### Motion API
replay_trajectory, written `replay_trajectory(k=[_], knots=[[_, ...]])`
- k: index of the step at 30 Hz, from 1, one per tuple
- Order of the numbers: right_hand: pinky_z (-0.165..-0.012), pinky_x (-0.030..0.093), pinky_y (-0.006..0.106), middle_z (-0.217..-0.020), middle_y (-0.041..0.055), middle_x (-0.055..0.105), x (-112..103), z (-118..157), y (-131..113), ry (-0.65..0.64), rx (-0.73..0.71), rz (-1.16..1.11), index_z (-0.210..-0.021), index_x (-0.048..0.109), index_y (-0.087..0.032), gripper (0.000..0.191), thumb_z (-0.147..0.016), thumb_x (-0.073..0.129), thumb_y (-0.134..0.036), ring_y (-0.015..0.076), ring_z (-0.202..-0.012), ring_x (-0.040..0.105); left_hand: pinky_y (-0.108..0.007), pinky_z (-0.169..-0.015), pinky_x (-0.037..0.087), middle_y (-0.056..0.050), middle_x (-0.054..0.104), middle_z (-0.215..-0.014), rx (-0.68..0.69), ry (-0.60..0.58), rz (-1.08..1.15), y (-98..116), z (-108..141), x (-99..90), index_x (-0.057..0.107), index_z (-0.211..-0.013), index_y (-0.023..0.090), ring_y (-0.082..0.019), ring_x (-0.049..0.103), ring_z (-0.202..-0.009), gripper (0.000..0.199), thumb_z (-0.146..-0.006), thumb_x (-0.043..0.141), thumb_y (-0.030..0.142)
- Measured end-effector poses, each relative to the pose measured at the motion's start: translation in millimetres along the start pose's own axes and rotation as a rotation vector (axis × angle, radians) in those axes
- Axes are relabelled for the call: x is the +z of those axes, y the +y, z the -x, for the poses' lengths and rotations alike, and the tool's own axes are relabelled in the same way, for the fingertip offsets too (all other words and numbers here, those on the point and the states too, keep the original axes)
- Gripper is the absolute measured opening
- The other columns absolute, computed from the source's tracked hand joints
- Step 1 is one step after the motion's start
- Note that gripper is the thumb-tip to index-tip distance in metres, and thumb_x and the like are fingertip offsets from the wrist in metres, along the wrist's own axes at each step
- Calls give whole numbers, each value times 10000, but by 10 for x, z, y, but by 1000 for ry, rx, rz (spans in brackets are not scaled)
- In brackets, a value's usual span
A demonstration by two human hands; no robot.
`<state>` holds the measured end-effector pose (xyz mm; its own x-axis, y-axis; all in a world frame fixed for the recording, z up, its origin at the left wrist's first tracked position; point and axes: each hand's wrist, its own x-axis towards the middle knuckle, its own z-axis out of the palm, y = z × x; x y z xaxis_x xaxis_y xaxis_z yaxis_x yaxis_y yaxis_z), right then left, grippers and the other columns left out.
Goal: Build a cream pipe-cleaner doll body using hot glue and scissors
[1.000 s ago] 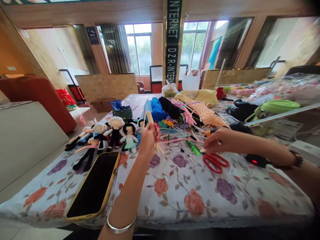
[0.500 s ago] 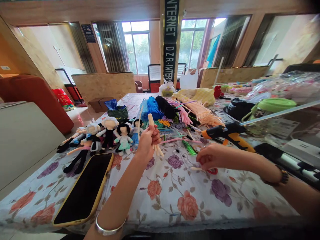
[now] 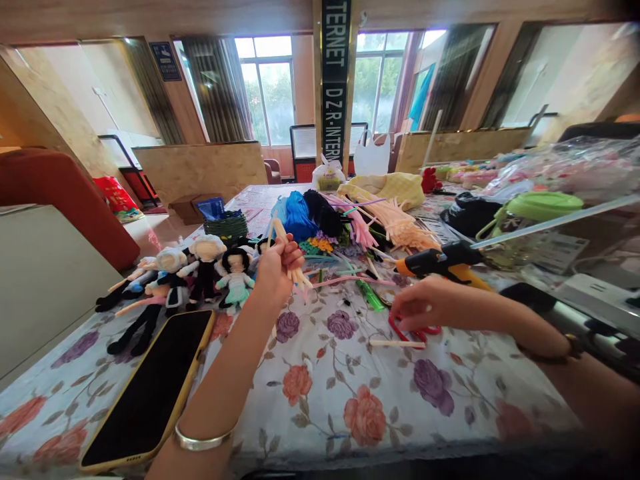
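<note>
My left hand (image 3: 280, 263) is closed round a small bundle of cream chenille stems (image 3: 280, 231), held upright above the table with loose ends poking out below the fist. My right hand (image 3: 420, 303) has its fingers curled at the red handles of a pair of scissors (image 3: 433, 330); the blades are hidden. Just below that hand, a short cream stem piece (image 3: 397, 344) lies on the flowered cloth. A green tube-like packet (image 3: 370, 295) lies left of my right hand.
Several crocheted dolls (image 3: 205, 267) and a phone (image 3: 150, 393) are at the left. Blue stems (image 3: 300, 217) and peach stems (image 3: 400, 223) are piled at the back. A glue gun (image 3: 435, 260) lies behind my right hand, near a green-lidded jar (image 3: 540, 207).
The view has shifted slightly. My left hand has tilted the bundle a little to the left. At my right hand, more of the red handles shows, and they have come up against the fingers.
</note>
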<state>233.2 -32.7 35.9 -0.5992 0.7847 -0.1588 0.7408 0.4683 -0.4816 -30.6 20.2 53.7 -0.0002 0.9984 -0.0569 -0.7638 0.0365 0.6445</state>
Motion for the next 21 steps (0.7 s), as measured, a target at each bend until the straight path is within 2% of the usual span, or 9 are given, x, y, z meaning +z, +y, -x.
replay_trajectory(k=[2,6,8,10,12,13,14,16,21], knots=[[-577,395,230,-714,13,634,129,-37,-93,-55,-41,61,-905,681,-198,303,-768,598,-455,127,-636,552,-124,-307,177,80,291,-465,13,24,-8,-26,-46,-35,477,-692,111,-10,232,-316,273,-918,325,125],[-610,367,249,-764,33,616,370,-73,-237,27,-90,241,-818,634,-181,173,-816,537,-325,138,-679,527,-127,-309,164,74,313,-457,21,60,-28,-97,-93,-148,475,-685,120,-13,230,-311,266,-907,330,116],[-620,361,248,-748,31,623,401,-94,-262,21,-126,260,-790,633,-182,184,-841,490,-285,133,-678,530,-126,-311,163,75,312,-452,25,75,-35,-109,-93,-190,471,-680,121,-12,228,-308,263,-902,331,111],[-596,354,238,-704,25,629,340,-148,-245,6,-125,259,-779,653,-185,223,-850,486,-315,123,-637,527,-127,-310,158,78,303,-444,25,92,-43,-104,-87,-212,464,-670,122,-11,223,-303,267,-902,331,113],[-548,339,231,-636,27,624,207,-252,-193,52,-42,297,-761,672,-170,305,-868,458,-359,109,-553,499,-128,-309,148,81,297,-436,29,112,-51,-92,-82,-224,460,-668,124,-10,216,-298,269,-904,331,119],[-532,333,233,-603,34,619,127,-324,-159,128,32,339,-728,674,-155,362,-883,423,-365,107,-521,486,-129,-309,144,81,298,-434,35,121,-55,-86,-82,-228,461,-671,125,-10,214,-296,268,-905,333,124],[-542,342,238,-615,55,629,49,-406,-125,206,95,408,-715,680,-137,390,-891,405,-351,117,-541,510,-128,-310,141,81,301,-432,42,130,-59,-81,-84,-234,463,-676,126,-9,212,-295,264,-906,334,127],[-615,385,246,-748,94,677,-80,-590,-60,302,238,519,-820,702,-121,351,-888,412,-308,148,-650,585,-127,-314,141,82,306,-432,55,138,-64,-77,-89,-249,468,-690,127,-8,211,-294,254,-906,335,128],[-636,431,286,-726,181,667,-151,-1003,51,245,417,561,-819,694,-21,275,-814,527,-240,232,-736,639,-130,-318,151,79,318,-430,52,132,-83,-90,-97,-289,462,-688,127,-10,217,-296,247,-900,336,113]])
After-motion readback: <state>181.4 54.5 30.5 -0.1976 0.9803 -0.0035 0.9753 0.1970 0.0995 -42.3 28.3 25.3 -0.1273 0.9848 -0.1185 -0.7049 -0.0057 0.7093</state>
